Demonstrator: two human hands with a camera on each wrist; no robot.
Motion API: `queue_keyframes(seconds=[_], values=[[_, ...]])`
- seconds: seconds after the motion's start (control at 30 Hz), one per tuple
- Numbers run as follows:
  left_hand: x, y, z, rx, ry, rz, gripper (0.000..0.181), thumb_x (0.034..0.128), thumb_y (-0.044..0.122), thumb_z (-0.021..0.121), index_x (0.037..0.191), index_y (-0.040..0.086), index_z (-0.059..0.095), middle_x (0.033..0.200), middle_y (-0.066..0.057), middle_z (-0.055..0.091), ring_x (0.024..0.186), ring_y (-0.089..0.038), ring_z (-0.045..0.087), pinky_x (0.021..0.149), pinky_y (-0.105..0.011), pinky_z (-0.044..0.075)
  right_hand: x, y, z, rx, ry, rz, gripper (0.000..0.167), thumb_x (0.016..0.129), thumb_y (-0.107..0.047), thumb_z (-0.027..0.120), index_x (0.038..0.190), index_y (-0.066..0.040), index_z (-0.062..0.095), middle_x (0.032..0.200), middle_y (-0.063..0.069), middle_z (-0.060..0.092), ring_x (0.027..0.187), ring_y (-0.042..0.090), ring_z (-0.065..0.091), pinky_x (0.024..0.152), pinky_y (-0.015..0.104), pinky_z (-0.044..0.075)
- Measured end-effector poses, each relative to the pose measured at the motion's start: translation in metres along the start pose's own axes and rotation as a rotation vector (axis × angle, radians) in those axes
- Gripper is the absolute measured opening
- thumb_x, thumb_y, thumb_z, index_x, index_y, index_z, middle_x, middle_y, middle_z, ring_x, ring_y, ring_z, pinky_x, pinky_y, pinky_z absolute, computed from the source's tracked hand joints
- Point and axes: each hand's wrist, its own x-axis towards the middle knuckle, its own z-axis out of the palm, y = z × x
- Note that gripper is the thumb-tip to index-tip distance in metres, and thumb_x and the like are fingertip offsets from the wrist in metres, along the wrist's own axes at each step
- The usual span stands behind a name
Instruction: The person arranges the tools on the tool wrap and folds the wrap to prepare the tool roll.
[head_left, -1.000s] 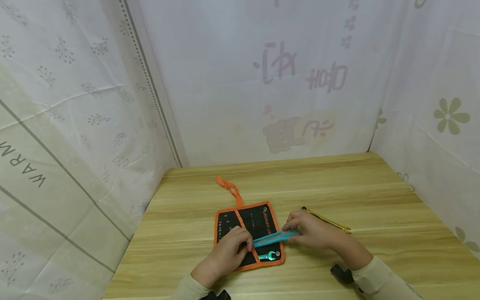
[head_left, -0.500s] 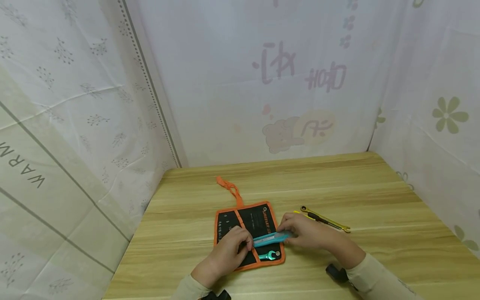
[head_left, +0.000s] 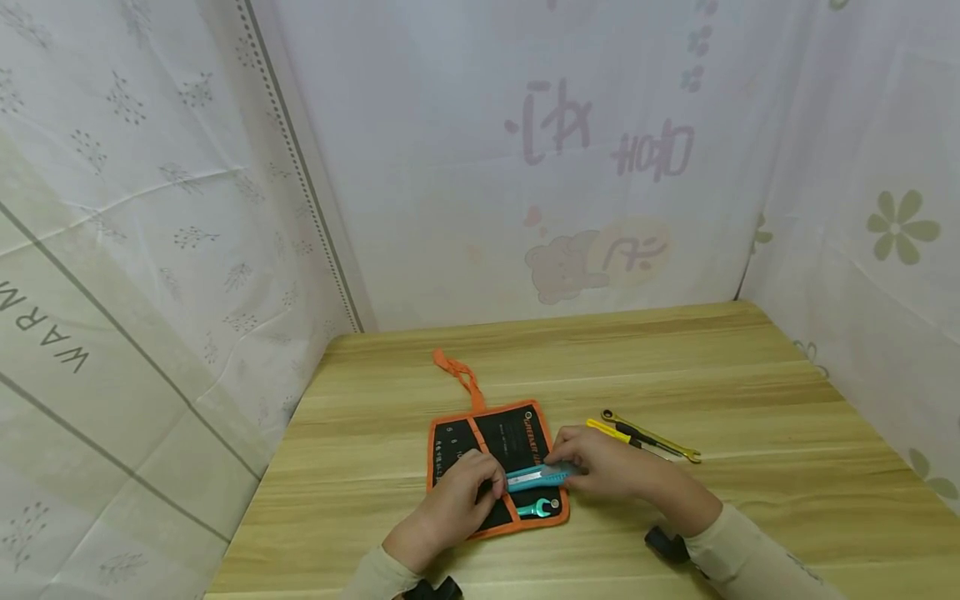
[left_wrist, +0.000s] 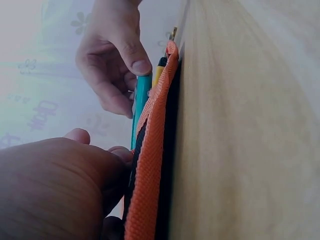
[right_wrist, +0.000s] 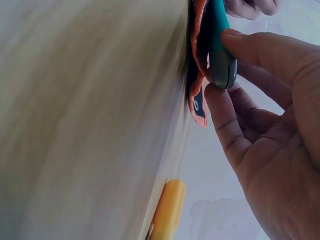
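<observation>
A black tool pouch with orange trim lies spread on the table. My left hand pinches the orange edge of its pocket strip. A teal utility knife lies across the pouch, its left end at that pocket edge and hidden by my left fingers. Thumb and fingers of my right hand pinch the knife's grey rear end, which the right wrist view shows close up. Below the knife, a teal wrench sticks out of the pocket, its open jaw showing.
Right of the pouch, behind my right hand, lie a yellow-handled screwdriver and a gold ratchet wrench. An orange tie strap extends from the pouch's far edge. Patterned cloth surrounds the wooden table.
My right hand has moved left with the utility knife, and less of the knife shows between the hands. The screwdriver has come into sight behind that hand. My left hand stays put.
</observation>
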Motion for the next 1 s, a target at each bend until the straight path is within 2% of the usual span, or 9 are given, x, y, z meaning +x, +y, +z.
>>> queue_keyframes(seconds=[0.17, 0.43, 0.63, 0.77, 0.87, 1.0], values=[[0.0, 0.0, 0.0, 0.0, 0.0, -0.002, 0.028, 0.0901, 0.004, 0.068, 0.083, 0.025, 0.052, 0.089, 0.018, 0.058, 0.082, -0.003, 0.044, 0.071, -0.019, 0.042, 0.004, -0.003, 0.002, -0.033, -0.002, -0.019, 0.031, 0.086, -0.017, 0.076, 0.116, -0.022, 0.072, 0.097, -0.01, 0.056, 0.078, 0.012, 0.052, 0.064, 0.02, 0.047], [0.0, 0.0, 0.0, -0.001, -0.01, -0.007, 0.026, 0.0907, 0.005, 0.068, 0.084, 0.025, 0.052, 0.089, 0.018, 0.057, 0.082, -0.003, 0.044, 0.071, -0.018, 0.042, 0.006, -0.003, 0.003, -0.061, -0.012, 0.003, 0.033, 0.085, -0.018, 0.077, 0.117, -0.025, 0.071, 0.099, -0.013, 0.056, 0.079, 0.01, 0.052, 0.064, 0.021, 0.046], [0.0, 0.0, 0.0, -0.028, -0.008, -0.018, 0.022, 0.0897, 0.006, 0.07, 0.086, 0.025, 0.06, 0.091, 0.017, 0.061, 0.085, -0.003, 0.047, 0.075, -0.019, 0.045, 0.006, -0.004, 0.003, -0.06, -0.013, 0.016, 0.033, 0.085, -0.018, 0.077, 0.116, -0.024, 0.071, 0.099, -0.012, 0.056, 0.08, 0.01, 0.052, 0.065, 0.021, 0.047], [-0.001, 0.0, -0.003, -0.035, -0.006, -0.03, 0.017, 0.0894, 0.012, 0.072, 0.091, 0.026, 0.063, 0.096, 0.017, 0.062, 0.087, -0.004, 0.049, 0.075, -0.021, 0.046, 0.005, -0.004, 0.003, -0.061, -0.014, 0.02, 0.032, 0.085, -0.019, 0.077, 0.116, -0.025, 0.071, 0.1, -0.012, 0.057, 0.081, 0.011, 0.053, 0.067, 0.021, 0.047], [-0.002, 0.0, -0.008, -0.019, 0.007, -0.055, 0.016, 0.0874, 0.018, 0.075, 0.094, 0.028, 0.063, 0.096, 0.016, 0.061, 0.089, -0.007, 0.052, 0.077, -0.024, 0.046, 0.004, -0.004, 0.002, -0.059, -0.013, 0.033, 0.033, 0.085, -0.02, 0.078, 0.117, -0.025, 0.071, 0.101, -0.012, 0.056, 0.084, 0.01, 0.054, 0.07, 0.021, 0.048], [-0.005, -0.002, -0.019, 0.026, 0.006, -0.128, 0.02, 0.0832, 0.027, 0.08, 0.097, 0.027, 0.065, 0.099, 0.014, 0.059, 0.095, -0.013, 0.054, 0.082, -0.03, 0.048, 0.001, -0.004, 0.001, -0.055, -0.005, 0.067, 0.035, 0.083, -0.02, 0.079, 0.117, -0.025, 0.071, 0.102, -0.013, 0.056, 0.089, 0.009, 0.055, 0.075, 0.022, 0.049]])
